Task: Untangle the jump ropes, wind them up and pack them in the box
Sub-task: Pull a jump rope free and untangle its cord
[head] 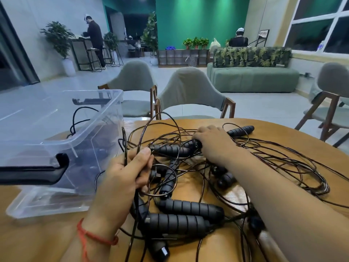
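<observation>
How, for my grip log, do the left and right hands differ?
The left hand pinches thin cords near the box; the right hand curls round a black handle farther out. The left wrist wears a red string; the right is bare. Both grip rope parts.

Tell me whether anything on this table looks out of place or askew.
Yes. The jump ropes lie in one tangled heap on the table, cords looped over each other and across the handles. The left hand pinches several cords; the right hand grips a handle at the heap's far side. Nothing looks broken.
</observation>
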{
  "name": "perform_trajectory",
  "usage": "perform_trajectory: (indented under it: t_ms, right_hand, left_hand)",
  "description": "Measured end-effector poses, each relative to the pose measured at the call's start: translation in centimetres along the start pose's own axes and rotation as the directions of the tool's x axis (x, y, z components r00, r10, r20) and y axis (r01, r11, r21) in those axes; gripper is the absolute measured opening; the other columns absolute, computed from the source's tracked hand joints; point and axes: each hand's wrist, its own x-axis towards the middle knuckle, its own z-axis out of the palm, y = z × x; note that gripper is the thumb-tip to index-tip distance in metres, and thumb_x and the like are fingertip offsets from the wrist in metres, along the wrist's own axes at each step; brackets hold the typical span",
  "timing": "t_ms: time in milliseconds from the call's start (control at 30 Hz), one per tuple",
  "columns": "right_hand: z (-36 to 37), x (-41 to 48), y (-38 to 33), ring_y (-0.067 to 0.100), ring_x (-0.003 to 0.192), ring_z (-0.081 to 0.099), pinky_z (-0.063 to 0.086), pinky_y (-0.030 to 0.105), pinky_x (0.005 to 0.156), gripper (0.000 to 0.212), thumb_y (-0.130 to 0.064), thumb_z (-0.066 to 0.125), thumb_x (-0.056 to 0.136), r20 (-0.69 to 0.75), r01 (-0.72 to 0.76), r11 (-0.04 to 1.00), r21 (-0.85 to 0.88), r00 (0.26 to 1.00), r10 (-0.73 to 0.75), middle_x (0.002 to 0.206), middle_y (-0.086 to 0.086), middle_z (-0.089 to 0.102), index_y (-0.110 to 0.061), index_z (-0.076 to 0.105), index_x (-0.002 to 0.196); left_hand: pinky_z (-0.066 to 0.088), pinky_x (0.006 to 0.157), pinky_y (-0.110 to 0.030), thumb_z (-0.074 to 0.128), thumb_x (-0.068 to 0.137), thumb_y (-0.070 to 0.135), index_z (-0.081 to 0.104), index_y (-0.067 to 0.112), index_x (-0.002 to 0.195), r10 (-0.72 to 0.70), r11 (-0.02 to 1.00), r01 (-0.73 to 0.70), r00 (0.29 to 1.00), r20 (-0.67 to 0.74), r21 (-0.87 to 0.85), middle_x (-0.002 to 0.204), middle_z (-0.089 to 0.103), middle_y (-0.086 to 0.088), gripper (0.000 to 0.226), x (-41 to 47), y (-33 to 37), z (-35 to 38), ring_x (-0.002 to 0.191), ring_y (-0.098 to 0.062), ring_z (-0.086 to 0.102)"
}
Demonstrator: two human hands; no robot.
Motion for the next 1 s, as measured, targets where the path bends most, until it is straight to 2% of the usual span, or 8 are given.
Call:
perform_trajectory:
  t_ms: [133,300,467,533,667,833,933,1000]
  right_hand:
    - [-2.3,-0.7,0.2,0.02,0.11,0.052,0.045,0.037,0.091,0.037,-0.049,0.068,0.1,-0.158,-0.056,0.955,0.29,0.982,0.106,0.117,-0.003,0.06,-0.032,0.066,0.133]
    - [-5.9,-5.4,-3.5,0.007,0.093,0.053,0.045,0.026,0.078,0.026,-0.055,0.066,0.099,-0.303,0.158,0.75,0.643,0.951,0.06,0.103,-0.012,0.053,-0.035,0.062,0.117]
    - [-6.0,-10.3,-6.9,0.005,0.074,0.062,0.05,0.026,0.063,0.025,-0.065,0.063,0.095,0.05,0.052,0.564,0.824,0.985,-0.164,0.093,-0.013,0.067,-0.041,0.062,0.104]
    - [-4.7,-11.9,-8.1,0.005,0.082,0.064,0.058,0.033,0.073,0.032,-0.068,0.068,0.092,0.13,0.05,0.636,0.77,0.964,-0.232,0.095,-0.012,0.067,-0.04,0.061,0.105]
    - [-3.0,-13.3,-10.1,0.005,0.105,0.049,0.051,0.037,0.088,0.044,-0.072,0.071,0.081,0.106,0.205,0.84,0.502,0.95,-0.295,0.106,-0.022,0.056,-0.042,0.054,0.108]
    - [-2.8,-13.8,-10.7,0.011,0.105,0.052,0.052,0.041,0.087,0.04,-0.068,0.064,0.084,0.016,0.209,0.847,0.489,0.969,-0.248,0.109,-0.018,0.056,-0.039,0.058,0.111]
    - [-3.5,-13.9,-8.4,0.013,0.096,0.062,0.055,0.042,0.084,0.034,-0.063,0.068,0.088,0.003,0.088,0.727,0.681,0.992,-0.122,0.099,-0.016,0.067,-0.042,0.052,0.109]
    - [-4.2,-13.5,-6.9,0.009,0.089,0.069,0.058,0.041,0.083,0.03,-0.06,0.072,0.092,0.002,-0.013,0.45,0.893,1.0,0.024,0.093,-0.015,0.072,-0.039,0.06,0.109]
  left_hand:
    - [0.04,0.047,-0.022,0.055,0.107,0.032,0.068,0.02,0.079,-0.006,1.0,0.002,0.991,-0.136,-0.029,0.056,0.033,0.001,0.033,0.8,-0.3,-1.1,0.049,-0.012,0.032]
    - [0.041,0.067,-0.037,0.051,0.11,0.035,0.071,0.018,0.095,0.016,0.999,-0.003,0.965,-0.262,0.049,0.061,0.045,0.003,0.03,1.6,-1.3,-1.5,0.058,-0.013,0.046]
    - [0.041,0.075,-0.042,0.048,0.107,0.04,0.075,0.034,0.085,0.002,1.0,-0.013,0.927,-0.376,-0.027,0.062,0.051,0.005,0.035,1.8,-1.5,-1.4,0.063,-0.016,0.049]
    - [0.044,0.07,-0.037,0.046,0.111,0.037,0.073,0.028,0.091,-0.021,0.999,0.0,0.916,-0.402,-0.052,0.061,0.051,0.006,0.035,1.9,-1.5,-1.4,0.061,-0.014,0.048]
    - [0.046,0.057,-0.025,0.042,0.114,0.034,0.069,0.016,0.105,-0.006,1.0,0.004,0.906,-0.423,-0.007,0.064,0.049,0.003,0.035,1.7,-1.2,-0.7,0.06,-0.011,0.048]
    - [0.044,0.048,-0.024,0.042,0.113,0.033,0.073,0.018,0.107,0.009,0.998,0.007,0.957,-0.29,0.054,0.067,0.047,0.001,0.035,1.3,0.6,1.3,0.057,-0.011,0.046]
    - [0.041,0.057,-0.03,0.045,0.112,0.029,0.077,0.018,0.104,0.088,0.996,-0.087,0.984,-0.156,0.014,0.065,0.048,0.001,0.035,3.3,4.2,3.2,0.059,-0.013,0.045]
    - [0.045,0.059,-0.029,0.045,0.113,0.031,0.072,0.01,0.119,0.159,0.986,-0.162,0.986,-0.055,-0.052,0.065,0.052,0.001,0.035,7.6,7.4,5.1,0.06,-0.012,0.049]
